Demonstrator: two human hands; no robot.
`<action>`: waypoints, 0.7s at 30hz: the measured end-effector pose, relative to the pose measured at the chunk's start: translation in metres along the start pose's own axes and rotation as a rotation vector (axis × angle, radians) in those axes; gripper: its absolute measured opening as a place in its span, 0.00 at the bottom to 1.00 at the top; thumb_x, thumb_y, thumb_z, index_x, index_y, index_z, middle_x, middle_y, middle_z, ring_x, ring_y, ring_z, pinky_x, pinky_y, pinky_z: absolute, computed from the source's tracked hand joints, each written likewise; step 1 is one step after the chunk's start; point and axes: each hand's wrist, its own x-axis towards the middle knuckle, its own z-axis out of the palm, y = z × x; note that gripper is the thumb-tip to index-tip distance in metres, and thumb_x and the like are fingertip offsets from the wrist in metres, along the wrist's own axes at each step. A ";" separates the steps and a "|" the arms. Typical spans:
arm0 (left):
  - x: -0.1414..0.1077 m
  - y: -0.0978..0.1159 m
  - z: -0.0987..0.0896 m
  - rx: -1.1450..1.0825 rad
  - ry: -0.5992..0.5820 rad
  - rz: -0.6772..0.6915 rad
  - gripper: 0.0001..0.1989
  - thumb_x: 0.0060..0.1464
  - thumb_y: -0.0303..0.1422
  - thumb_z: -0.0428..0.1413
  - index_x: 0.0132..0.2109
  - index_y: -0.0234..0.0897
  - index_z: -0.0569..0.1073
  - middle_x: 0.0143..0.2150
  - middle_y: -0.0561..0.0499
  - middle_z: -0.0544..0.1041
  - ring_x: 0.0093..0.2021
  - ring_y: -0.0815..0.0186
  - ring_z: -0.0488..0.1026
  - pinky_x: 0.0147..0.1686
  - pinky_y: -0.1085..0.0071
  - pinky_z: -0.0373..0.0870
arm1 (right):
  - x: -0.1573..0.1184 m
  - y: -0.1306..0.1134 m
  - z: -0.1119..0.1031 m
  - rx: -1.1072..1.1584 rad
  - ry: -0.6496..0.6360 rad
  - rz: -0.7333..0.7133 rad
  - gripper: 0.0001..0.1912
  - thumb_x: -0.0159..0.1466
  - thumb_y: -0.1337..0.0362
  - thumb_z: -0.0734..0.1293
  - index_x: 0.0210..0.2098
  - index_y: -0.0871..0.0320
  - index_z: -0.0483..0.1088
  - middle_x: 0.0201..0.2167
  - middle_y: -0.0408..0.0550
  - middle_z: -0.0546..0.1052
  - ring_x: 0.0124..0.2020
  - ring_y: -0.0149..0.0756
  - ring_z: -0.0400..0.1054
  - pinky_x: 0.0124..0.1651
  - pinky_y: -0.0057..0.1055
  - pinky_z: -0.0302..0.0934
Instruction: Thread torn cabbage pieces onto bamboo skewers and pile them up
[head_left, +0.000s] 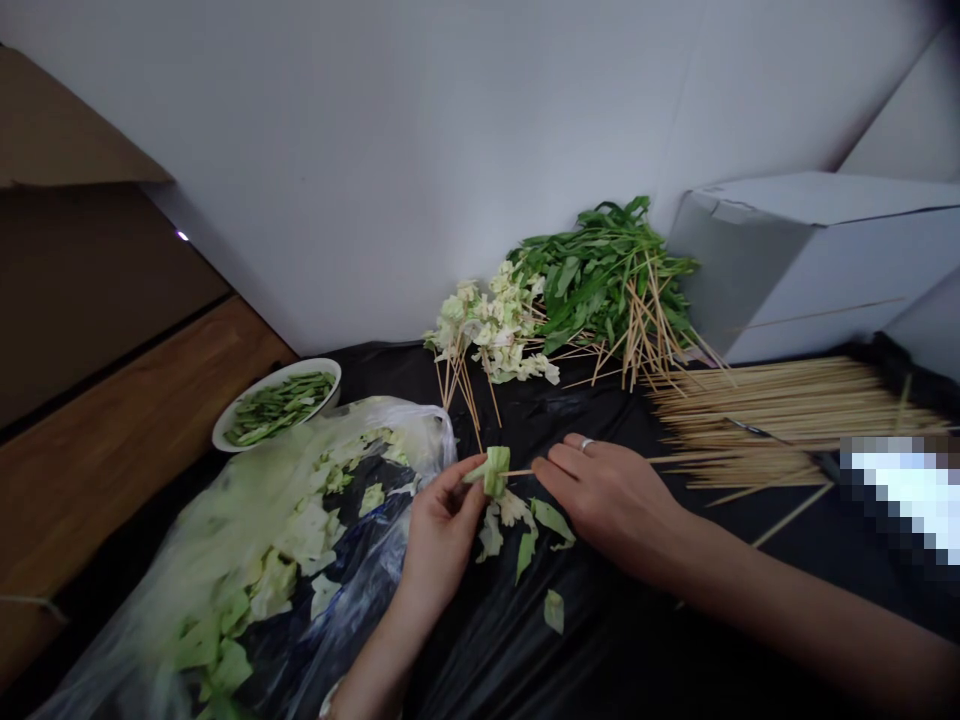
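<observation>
Between my two hands a piece of cabbage leaf (496, 472) sits on the tip of a wooden skewer (520, 473). My left hand (448, 505) pinches the leaf at its left side. The skewer's shaft runs into the closed fingers of my right hand (600, 490), which wears a ring. Loose cabbage scraps (529, 525) lie on the black plastic sheet (480, 640) just below the hands. To the left, a clear plastic bag (225, 530) spreads out with torn cabbage leaves in it.
Finished cabbage skewers (487, 320) and leafy green skewers (592, 270) are piled against the wall. Bare skewers (780, 410) lie in a heap at right, before a white box (847, 260). A white bowl (225, 437) of cut green vegetables stands at left.
</observation>
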 end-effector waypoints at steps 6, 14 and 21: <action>0.000 -0.010 -0.007 0.409 0.005 0.256 0.14 0.56 0.33 0.57 0.49 0.41 0.79 0.44 0.47 0.83 0.40 0.59 0.80 0.42 0.67 0.74 | 0.000 0.002 -0.004 0.042 -0.060 -0.014 0.03 0.60 0.73 0.69 0.32 0.59 0.73 0.29 0.46 0.74 0.31 0.41 0.64 0.32 0.35 0.53; 0.003 -0.003 -0.006 0.086 0.020 0.004 0.16 0.48 0.37 0.64 0.45 0.36 0.80 0.34 0.47 0.84 0.33 0.61 0.80 0.34 0.71 0.75 | 0.002 0.013 -0.012 -0.009 0.041 0.013 0.04 0.62 0.72 0.68 0.32 0.59 0.74 0.30 0.47 0.73 0.34 0.42 0.62 0.38 0.35 0.55; 0.007 -0.003 -0.003 -0.311 0.015 -0.184 0.20 0.40 0.36 0.70 0.42 0.34 0.78 0.33 0.50 0.83 0.29 0.70 0.78 0.33 0.77 0.75 | 0.001 0.012 -0.016 0.039 0.126 -0.022 0.07 0.64 0.70 0.65 0.35 0.60 0.75 0.29 0.49 0.73 0.33 0.42 0.61 0.36 0.36 0.55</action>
